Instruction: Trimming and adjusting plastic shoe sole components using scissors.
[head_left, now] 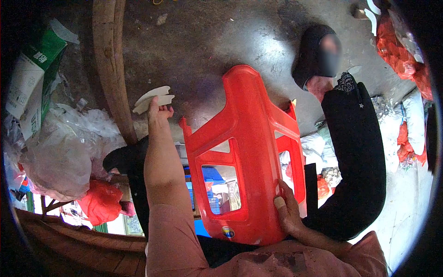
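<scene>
Off to the left, my left hand (159,110) is closed on pale curved strips (154,97), which look like two flat pieces lying side by side. A red plastic stool (251,152) lies tilted in front of my body, its leg pointing away from me. My right hand (289,211) grips the stool's right edge near my lap, with a beige wrap around one finger. A small whitish patch shows beside those fingers, too small to name. The undersides of the right fingers are partly hidden.
A wooden post (110,64) rises beyond my left hand. Clear plastic bags (62,147), a green and white carton (34,74) and a red bag (100,202) crowd the left. My black-trousered leg (355,152) and red bags (397,48) are at right.
</scene>
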The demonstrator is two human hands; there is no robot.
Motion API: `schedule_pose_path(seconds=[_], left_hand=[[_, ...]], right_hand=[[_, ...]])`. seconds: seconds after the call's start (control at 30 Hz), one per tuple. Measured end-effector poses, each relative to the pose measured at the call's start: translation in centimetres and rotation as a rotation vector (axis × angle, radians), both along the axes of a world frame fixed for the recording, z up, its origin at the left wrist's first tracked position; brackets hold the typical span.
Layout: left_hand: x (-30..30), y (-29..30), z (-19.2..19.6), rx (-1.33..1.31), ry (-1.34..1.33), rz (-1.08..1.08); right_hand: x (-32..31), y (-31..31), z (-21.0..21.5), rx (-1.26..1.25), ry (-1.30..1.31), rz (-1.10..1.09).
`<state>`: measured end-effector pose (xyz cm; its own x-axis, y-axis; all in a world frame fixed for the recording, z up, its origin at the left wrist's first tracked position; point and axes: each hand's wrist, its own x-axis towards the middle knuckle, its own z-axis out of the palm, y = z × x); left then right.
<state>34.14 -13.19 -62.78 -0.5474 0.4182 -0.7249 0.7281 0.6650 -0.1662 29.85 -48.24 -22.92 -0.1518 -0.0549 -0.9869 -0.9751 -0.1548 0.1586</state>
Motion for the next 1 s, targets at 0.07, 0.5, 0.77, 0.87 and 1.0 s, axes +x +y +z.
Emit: schedule_pose_path(seconds=[0.07, 0.5, 0.77, 0.87, 1.0], left_hand=[[-0.8, 1.6, 1.0, 0.008, -0.085, -0.100], [2.2, -8.4, 13.1, -0.285, -0.575, -0.015], [8.4, -16.8, 37.4, -0.508, -0.815, -0.380], [10.4, -18.1, 48.7, -0.481, -0.922, -0.593], [10.8, -17.3, 62.2, -0.421, -0.958, -1.120]], right_hand=[[-0.2, 0.2, -0.1, 0.017, -0.050, 0.001], [-3.1, 0.1, 0.6, 0.041, -0.292, 0.076], [-0.7, 1.8, 1.1, 0.396, -0.469, 0.408], [-0.1, 2.5, 0.6, 0.481, -0.702, 0.434], [4.5, 3.9, 3.7, 0.472, -0.738, 0.575]])
